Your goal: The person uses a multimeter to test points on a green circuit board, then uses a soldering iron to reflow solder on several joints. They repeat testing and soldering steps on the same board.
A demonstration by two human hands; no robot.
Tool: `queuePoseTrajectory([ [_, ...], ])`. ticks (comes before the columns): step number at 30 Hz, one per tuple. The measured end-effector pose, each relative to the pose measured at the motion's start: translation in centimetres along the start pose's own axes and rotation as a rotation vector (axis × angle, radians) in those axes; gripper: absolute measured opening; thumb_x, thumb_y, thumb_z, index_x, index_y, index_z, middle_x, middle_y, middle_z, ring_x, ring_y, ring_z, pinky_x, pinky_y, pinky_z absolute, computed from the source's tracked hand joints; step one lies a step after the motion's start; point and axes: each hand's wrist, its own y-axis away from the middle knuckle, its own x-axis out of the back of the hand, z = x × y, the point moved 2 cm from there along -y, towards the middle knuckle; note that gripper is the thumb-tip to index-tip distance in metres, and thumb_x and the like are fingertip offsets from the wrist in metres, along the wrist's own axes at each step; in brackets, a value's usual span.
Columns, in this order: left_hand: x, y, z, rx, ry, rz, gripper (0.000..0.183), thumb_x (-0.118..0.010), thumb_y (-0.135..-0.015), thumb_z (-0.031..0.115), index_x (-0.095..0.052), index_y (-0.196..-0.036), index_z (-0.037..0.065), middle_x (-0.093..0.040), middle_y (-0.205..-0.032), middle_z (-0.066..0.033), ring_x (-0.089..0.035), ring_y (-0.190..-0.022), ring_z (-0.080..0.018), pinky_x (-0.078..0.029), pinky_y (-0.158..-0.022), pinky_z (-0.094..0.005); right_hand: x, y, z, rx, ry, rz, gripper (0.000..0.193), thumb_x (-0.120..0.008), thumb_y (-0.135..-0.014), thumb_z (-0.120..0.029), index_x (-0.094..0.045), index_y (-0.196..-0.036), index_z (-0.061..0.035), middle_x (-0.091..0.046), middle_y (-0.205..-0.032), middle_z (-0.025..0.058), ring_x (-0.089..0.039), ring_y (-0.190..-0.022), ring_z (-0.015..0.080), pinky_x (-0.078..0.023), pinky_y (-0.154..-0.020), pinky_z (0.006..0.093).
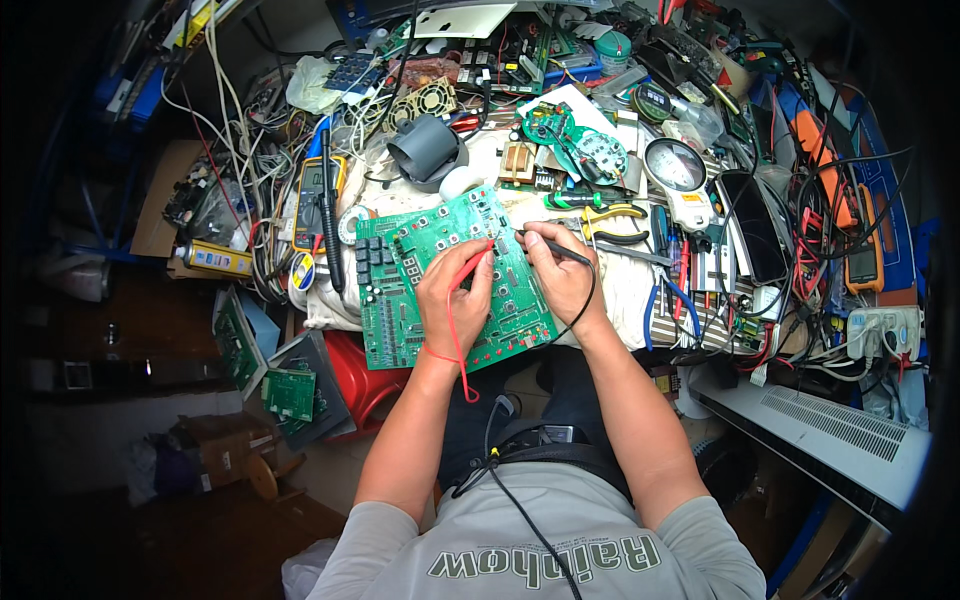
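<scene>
A large green circuit board [400, 325] lies tilted at the bench's front edge, with black relays, a small digit display and several push buttons on it. My left hand [452, 300] is closed round a red test probe [470, 266], its tip pointing at the board's upper right part. A red lead loops down over my left wrist. My right hand [562, 275] pinches a black test probe [558, 248], angled toward the same part of the board. Whether either tip touches the board is too small to tell. A yellow multimeter [318, 190] lies to the left.
Yellow-handled pliers [615, 222], a green screwdriver [573, 200] and blue-handled pliers [672, 296] lie right of the board. Behind it are a grey cylinder [422, 148] and a magnifier [676, 165]. Cables and loose boards crowd both sides. A red stool [365, 375] stands below the bench.
</scene>
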Motion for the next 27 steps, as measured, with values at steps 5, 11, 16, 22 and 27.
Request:
queuePoseTrajectory([
  [5,0.1,0.0,0.0,0.017,0.002,-0.012,0.015,-0.080,-0.092,0.002,-0.077,-0.106,0.001,-0.079,-0.101,-0.0153,-0.077,-0.093,-0.0320,-0.061,-0.083,-0.0388,0.1,0.0,0.0,-0.016,-0.004,-0.009,0.024,-0.072,-0.105,-0.021,-0.075,-0.119,-0.0014,-0.082,-0.099,0.0142,-0.079,-0.088,0.0181,-0.059,-0.077,0.0317],
  [11,-0.2,0.1,-0.2,-0.013,-0.027,-0.011,0.015,-0.079,-0.094,0.001,-0.080,-0.109,0.000,-0.081,-0.104,-0.0137,-0.077,-0.093,-0.0251,-0.059,-0.084,-0.0337,0.1,0.0,-0.2,-0.039,0.027,-0.003,0.024,-0.074,-0.104,-0.022,-0.077,-0.116,-0.0015,-0.081,-0.093,0.0108,-0.075,-0.081,0.0147,-0.058,-0.075,0.0296],
  [16,-0.2,0.0,-0.3,-0.007,-0.019,-0.009,0.015,-0.079,-0.094,0.001,-0.080,-0.109,0.000,-0.081,-0.103,-0.0144,-0.078,-0.093,-0.0249,-0.060,-0.083,-0.0335,0.2,0.0,-0.5,-0.065,0.034,-0.033,0.026,-0.074,-0.105,-0.021,-0.077,-0.120,-0.0001,-0.081,-0.098,0.0102,-0.073,-0.086,0.0129,-0.057,-0.079,0.0279],
  [22,-0.2,0.1,-0.2,-0.002,-0.027,-0.008,0.015,-0.080,-0.094,0.001,-0.080,-0.109,0.000,-0.080,-0.102,-0.0145,-0.077,-0.093,-0.0244,-0.060,-0.081,-0.0330,0.3,0.0,-1.2,0.027,0.094,-0.049,0.026,-0.075,-0.104,-0.019,-0.079,-0.121,0.0003,-0.081,-0.109,0.0131,-0.075,-0.096,0.0163,-0.057,-0.087,0.0292],
  [27,-0.3,0.1,-0.2,0.043,0.023,0.007,0.012,-0.078,-0.094,0.006,-0.078,-0.106,0.005,-0.079,-0.101,-0.0136,-0.077,-0.093,-0.0333,-0.060,-0.081,-0.0401,0.4,0.0,-1.6,0.063,0.116,-0.056,0.027,-0.076,-0.102,-0.018,-0.079,-0.122,0.0003,-0.080,-0.112,0.0152,-0.075,-0.100,0.0197,-0.057,-0.090,0.0306],
])
